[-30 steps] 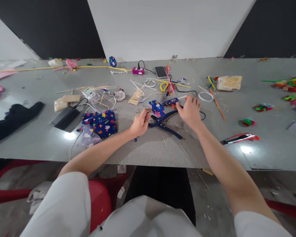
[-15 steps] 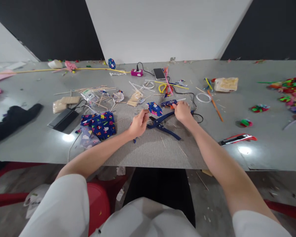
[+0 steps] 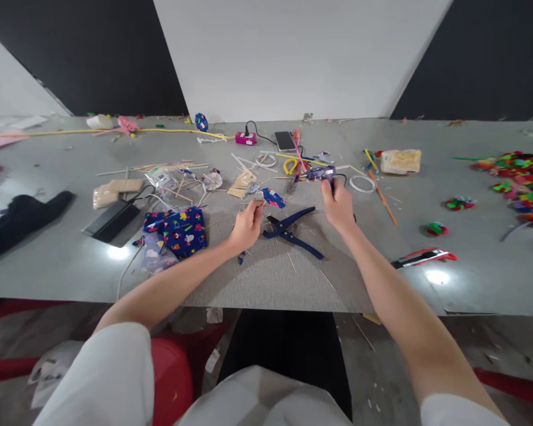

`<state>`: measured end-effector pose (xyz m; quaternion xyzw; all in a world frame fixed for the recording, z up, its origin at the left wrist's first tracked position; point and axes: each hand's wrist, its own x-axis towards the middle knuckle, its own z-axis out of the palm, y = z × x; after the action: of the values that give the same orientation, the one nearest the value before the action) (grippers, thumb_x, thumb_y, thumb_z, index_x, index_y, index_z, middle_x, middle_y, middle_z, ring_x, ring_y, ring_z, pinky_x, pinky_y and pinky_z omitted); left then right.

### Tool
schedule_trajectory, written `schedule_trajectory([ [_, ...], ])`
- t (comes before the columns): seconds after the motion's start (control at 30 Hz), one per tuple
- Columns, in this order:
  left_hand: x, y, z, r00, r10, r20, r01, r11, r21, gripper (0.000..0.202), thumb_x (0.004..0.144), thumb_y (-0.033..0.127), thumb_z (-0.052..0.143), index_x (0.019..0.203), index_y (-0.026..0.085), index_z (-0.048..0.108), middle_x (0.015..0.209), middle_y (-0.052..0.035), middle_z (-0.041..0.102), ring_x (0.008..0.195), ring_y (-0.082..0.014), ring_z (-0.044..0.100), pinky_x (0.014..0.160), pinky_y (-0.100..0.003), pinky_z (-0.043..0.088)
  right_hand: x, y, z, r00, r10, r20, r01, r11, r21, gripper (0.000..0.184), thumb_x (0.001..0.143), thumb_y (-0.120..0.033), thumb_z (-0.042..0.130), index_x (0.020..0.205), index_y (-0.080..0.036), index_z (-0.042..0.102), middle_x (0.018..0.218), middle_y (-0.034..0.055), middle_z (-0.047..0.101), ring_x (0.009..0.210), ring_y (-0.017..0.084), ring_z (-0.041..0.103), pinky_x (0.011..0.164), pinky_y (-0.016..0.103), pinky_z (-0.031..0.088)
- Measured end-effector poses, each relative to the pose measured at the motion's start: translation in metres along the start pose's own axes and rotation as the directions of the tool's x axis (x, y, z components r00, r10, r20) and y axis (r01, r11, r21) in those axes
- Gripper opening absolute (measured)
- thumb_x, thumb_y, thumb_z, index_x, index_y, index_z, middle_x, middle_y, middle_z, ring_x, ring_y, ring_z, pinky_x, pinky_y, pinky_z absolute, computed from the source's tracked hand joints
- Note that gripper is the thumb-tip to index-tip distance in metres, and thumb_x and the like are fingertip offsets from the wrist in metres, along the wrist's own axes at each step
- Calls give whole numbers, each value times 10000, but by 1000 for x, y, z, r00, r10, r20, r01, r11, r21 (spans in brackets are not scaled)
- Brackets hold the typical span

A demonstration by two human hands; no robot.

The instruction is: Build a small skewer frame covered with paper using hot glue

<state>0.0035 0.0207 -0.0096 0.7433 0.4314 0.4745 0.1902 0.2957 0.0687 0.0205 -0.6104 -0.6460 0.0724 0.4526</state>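
My left hand (image 3: 245, 225) is closed in a pinch on a thin stick that carries a small blue patterned paper umbrella (image 3: 273, 197), held just above the grey table (image 3: 266, 278). My right hand (image 3: 338, 204) is closed around the handle of a blue glue gun (image 3: 320, 173), lifted off the table with its nozzle pointing left; a black cord runs from it. Blue-handled pliers (image 3: 291, 231) lie on the table between my two hands.
Blue patterned fabric (image 3: 177, 228) and a black power bank (image 3: 112, 220) lie to the left. Wooden sticks, paper umbrellas, white rings, a phone (image 3: 285, 140) and a pink plug (image 3: 246, 138) are strewn behind. A red-handled cutter (image 3: 424, 257) and colourful pieces (image 3: 517, 177) lie on the right.
My right hand has taken hold of the glue gun and raised it off the table, further back. My left hand has kept the umbrella stick, with the umbrella shifted slightly.
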Motion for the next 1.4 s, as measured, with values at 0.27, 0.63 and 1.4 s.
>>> schedule_trajectory([
  [0.27, 1, 1, 1, 999, -48, 7, 48, 999, 16, 216, 1077, 245, 420, 1141, 176, 615, 673, 41, 508, 559, -109, 446, 603, -231, 361, -23, -35, -10, 984, -165, -60, 154, 975, -163, 407, 960, -614, 622, 1110, -238, 578, 919, 84, 657, 850, 278, 664, 836, 452, 552],
  [0.63, 1, 3, 2, 998, -59, 36, 58, 997, 42, 212, 1074, 213, 413, 1133, 177, 613, 711, 23, 576, 550, -106, 461, 625, -242, 365, -28, -42, -10, 969, -244, 47, 246, 917, -313, 436, 1019, -473, 566, 1344, -182, 569, 1165, 181, 666, 1081, 350, 698, 857, 455, 591],
  [1.4, 1, 1, 2, 997, -45, 56, 43, 998, 39, 200, 1077, 186, 407, 1140, 177, 596, 864, -39, 695, 657, -119, 584, 713, -241, 445, -29, -41, -8, 964, -243, 110, 265, 923, -277, 382, 1023, -401, 556, 1348, -202, 586, 1193, 181, 657, 1099, 360, 694, 895, 513, 594],
])
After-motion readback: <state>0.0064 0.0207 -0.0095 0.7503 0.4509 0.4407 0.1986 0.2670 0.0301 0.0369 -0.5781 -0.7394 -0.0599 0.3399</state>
